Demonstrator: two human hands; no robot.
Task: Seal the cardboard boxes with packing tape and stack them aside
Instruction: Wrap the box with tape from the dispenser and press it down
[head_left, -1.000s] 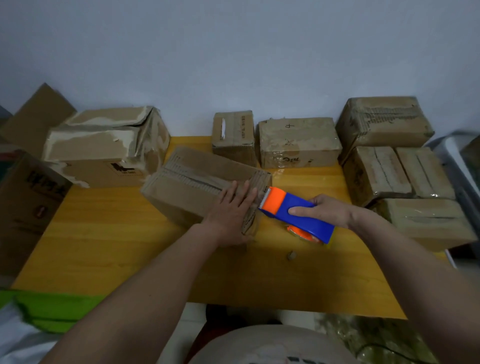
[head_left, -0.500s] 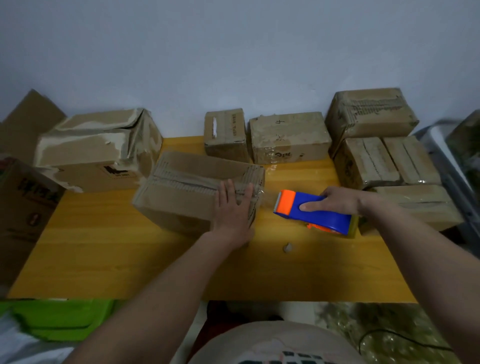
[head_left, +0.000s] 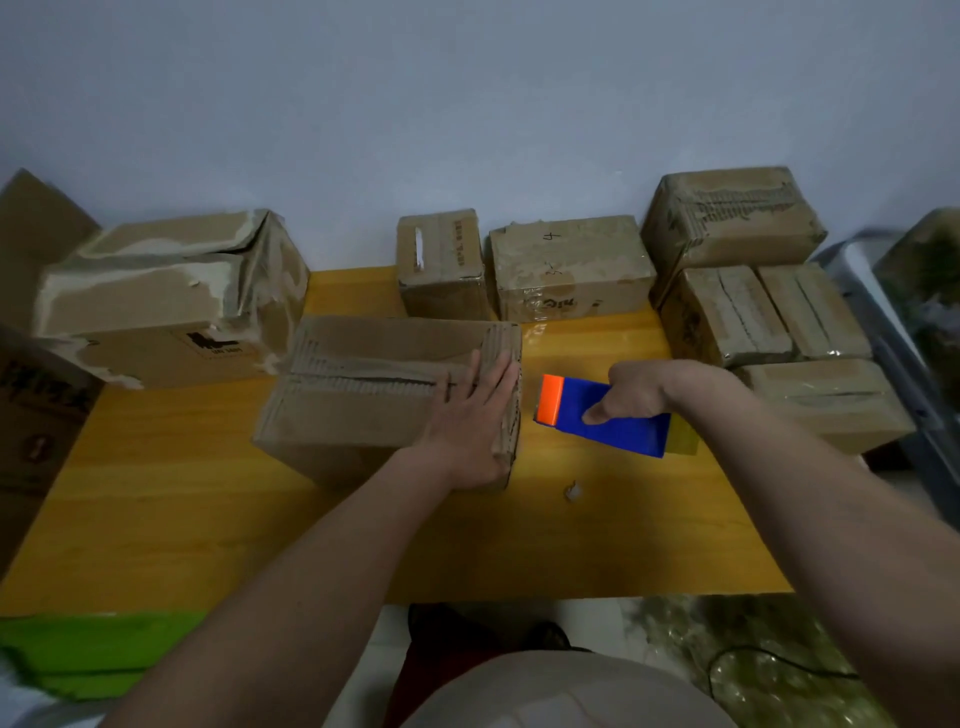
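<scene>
Head view looks down on a yellow wooden table (head_left: 171, 525) pushed against a pale wall. Near its middle lies the cardboard box (head_left: 374, 395) being sealed, its top seam running left to right. The left hand (head_left: 475, 415) lies flat on the box's right end, fingers straight and together, reaching to the top right edge. Just beside that edge, apart from the box, the right hand (head_left: 649, 389) grasps a blue tape dispenser (head_left: 602, 415) with fingers curled round it; its orange nose points at the box.

A battered larger box (head_left: 166, 296) sits at the back left, close to the working box's far left corner. Two small boxes (head_left: 441, 262) and (head_left: 569, 267) stand along the wall. A stack of taped boxes (head_left: 737, 291) fills the right edge, near the dispenser's rear. A small scrap (head_left: 573, 490) lies on the table just in front of the hands. The front strip of tabletop, along the near edge, holds nothing but the scrap and the forearms above it.
</scene>
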